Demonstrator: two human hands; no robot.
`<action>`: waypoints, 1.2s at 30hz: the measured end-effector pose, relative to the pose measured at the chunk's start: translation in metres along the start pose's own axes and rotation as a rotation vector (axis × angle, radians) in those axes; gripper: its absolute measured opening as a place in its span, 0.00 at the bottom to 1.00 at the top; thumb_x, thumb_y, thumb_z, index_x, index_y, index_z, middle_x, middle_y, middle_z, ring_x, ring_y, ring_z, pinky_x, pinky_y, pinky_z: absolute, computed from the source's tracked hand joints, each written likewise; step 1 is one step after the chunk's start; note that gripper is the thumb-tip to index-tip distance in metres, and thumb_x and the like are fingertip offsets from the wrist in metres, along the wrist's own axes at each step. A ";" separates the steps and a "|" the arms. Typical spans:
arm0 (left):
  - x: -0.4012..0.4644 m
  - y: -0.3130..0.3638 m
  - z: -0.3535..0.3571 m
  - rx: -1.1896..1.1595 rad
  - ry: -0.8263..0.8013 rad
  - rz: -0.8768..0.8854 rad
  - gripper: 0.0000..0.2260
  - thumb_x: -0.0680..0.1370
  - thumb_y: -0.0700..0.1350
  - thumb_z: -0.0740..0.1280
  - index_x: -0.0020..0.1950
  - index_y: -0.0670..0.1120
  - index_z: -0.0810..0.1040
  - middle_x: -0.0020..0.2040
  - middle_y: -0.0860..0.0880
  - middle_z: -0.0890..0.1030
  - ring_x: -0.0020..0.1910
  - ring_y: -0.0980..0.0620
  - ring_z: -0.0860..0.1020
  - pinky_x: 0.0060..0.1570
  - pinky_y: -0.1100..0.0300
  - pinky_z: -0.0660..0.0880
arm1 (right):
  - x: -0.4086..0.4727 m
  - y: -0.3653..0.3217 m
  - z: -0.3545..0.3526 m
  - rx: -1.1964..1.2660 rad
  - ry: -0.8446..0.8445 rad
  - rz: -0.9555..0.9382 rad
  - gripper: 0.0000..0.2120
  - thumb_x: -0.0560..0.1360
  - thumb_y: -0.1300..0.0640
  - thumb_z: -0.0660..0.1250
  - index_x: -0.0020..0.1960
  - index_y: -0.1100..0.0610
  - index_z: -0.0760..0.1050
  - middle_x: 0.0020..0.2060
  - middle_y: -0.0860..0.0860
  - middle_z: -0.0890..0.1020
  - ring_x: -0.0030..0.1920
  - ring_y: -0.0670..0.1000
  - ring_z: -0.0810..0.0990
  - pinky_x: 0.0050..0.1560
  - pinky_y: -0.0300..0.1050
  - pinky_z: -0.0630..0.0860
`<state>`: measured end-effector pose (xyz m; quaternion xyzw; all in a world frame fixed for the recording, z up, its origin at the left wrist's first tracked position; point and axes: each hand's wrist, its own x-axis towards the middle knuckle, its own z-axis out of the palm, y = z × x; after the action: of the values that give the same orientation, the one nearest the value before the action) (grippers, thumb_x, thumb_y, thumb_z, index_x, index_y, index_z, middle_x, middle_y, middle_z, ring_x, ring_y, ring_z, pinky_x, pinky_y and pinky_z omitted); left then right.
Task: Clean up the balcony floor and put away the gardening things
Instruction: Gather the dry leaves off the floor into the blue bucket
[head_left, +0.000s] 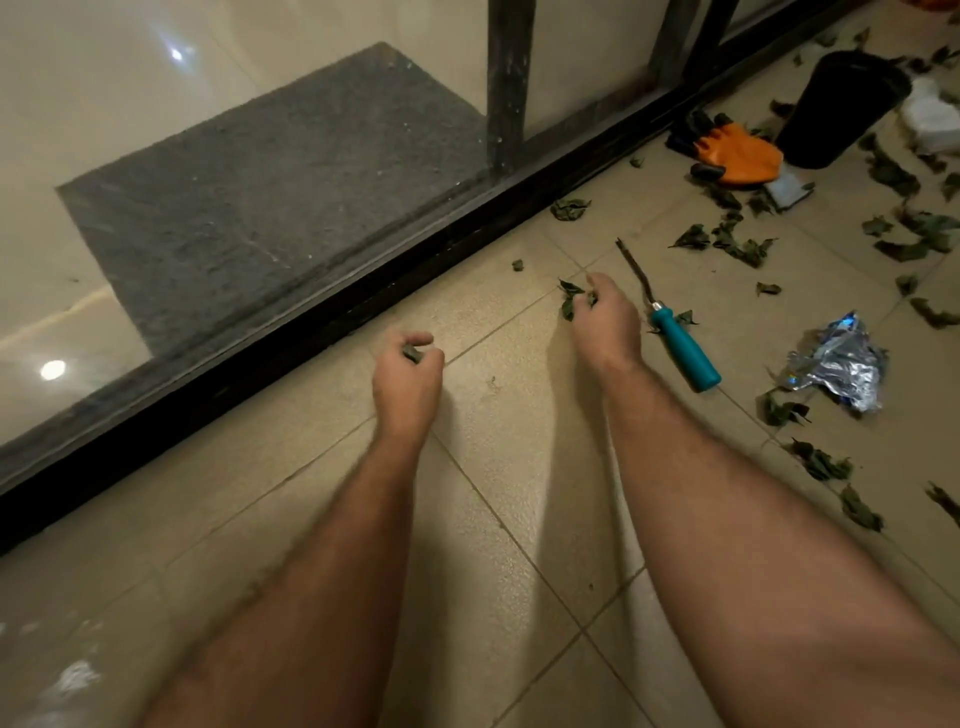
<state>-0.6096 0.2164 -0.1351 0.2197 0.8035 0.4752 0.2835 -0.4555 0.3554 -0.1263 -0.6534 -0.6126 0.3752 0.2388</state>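
Observation:
My left hand (408, 376) hovers low over the beige tiled floor (498, 519), its fingers curled round a small dry leaf. My right hand (605, 317) grips a clump of dark green leaves (570, 299) just in front of its fingers. To its right lies a hand tool with a teal handle (685, 351) and a thin dark metal shaft. Several more dry leaves (737, 244) are scattered over the tiles at the right. A crumpled silver foil wrapper (841, 369) lies past the tool.
An orange and black garden glove (732, 153) lies by the black door track (363, 306). A black pot (841, 109) stands at the upper right with a white container (930, 117) beside it. A glass door shows a grey mat (280, 187) beyond.

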 end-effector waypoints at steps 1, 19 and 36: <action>-0.007 -0.002 0.000 -0.037 -0.020 -0.015 0.09 0.79 0.43 0.65 0.57 0.53 0.76 0.47 0.50 0.79 0.36 0.53 0.73 0.36 0.55 0.74 | 0.005 -0.003 0.004 -0.127 -0.030 -0.023 0.21 0.83 0.57 0.58 0.76 0.52 0.64 0.67 0.55 0.76 0.65 0.54 0.76 0.57 0.44 0.73; -0.020 0.003 0.026 -0.143 -0.131 -0.165 0.03 0.76 0.47 0.70 0.49 0.50 0.80 0.46 0.50 0.81 0.41 0.51 0.76 0.39 0.57 0.73 | -0.050 0.025 -0.009 0.379 -0.067 0.167 0.11 0.74 0.66 0.65 0.39 0.54 0.67 0.33 0.49 0.70 0.30 0.45 0.66 0.29 0.38 0.65; -0.112 0.139 0.095 -0.583 -0.298 -0.517 0.05 0.78 0.42 0.67 0.42 0.48 0.73 0.35 0.49 0.72 0.30 0.54 0.67 0.28 0.60 0.65 | -0.114 -0.005 -0.155 1.218 -0.033 0.570 0.05 0.66 0.60 0.59 0.42 0.56 0.70 0.24 0.49 0.65 0.21 0.45 0.62 0.20 0.32 0.56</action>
<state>-0.4517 0.2700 -0.0210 -0.0124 0.6143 0.5588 0.5570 -0.3335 0.2673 -0.0068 -0.5324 -0.0986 0.7120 0.4471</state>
